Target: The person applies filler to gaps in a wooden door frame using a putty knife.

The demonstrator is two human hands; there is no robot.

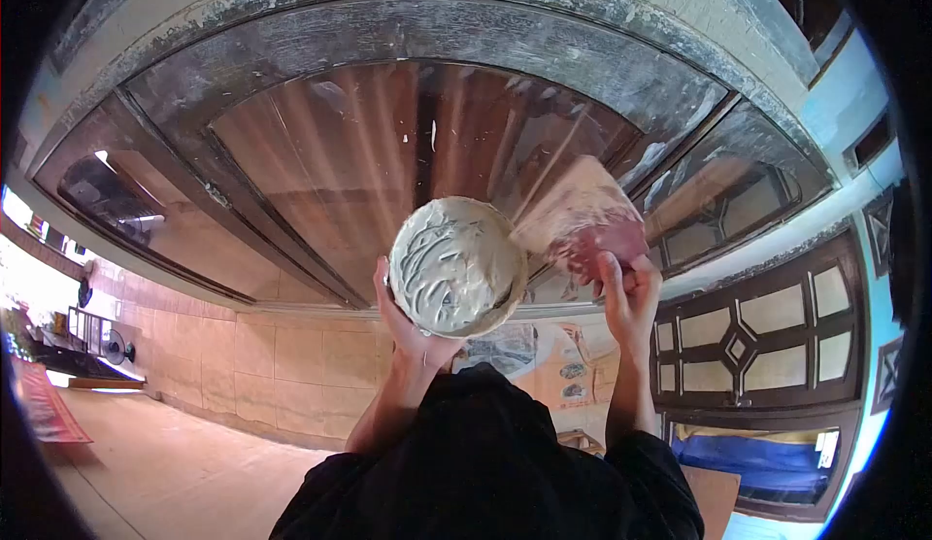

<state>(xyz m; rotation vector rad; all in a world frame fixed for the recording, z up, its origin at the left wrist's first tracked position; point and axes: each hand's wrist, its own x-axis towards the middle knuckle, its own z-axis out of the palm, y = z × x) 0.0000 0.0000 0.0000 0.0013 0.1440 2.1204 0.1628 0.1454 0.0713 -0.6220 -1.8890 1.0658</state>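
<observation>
My left hand (416, 334) is wrapped round the underside and left side of a round bowl (518, 283). Pale grey-white putty (451, 258) with ridged, stirred marks lies inside, and more is dried along the rim. In my right hand (631, 302), fingers and thumb pinch the lower corner of a flat reddish putty spreader (594, 224). Pale putty smears cover its wide upper part, and its left corner overlaps the bowl's right rim in this view. Ahead of both hands is a dark wooden window frame (408, 30) with whitish patches.
Glass panes (320, 151) between dark uprights reflect the room. A tiled wall (301, 351) runs below the window. On the right is a panelled dark wooden door (743, 346); at far left, a fan (118, 348) stands by a red cloth (50, 404).
</observation>
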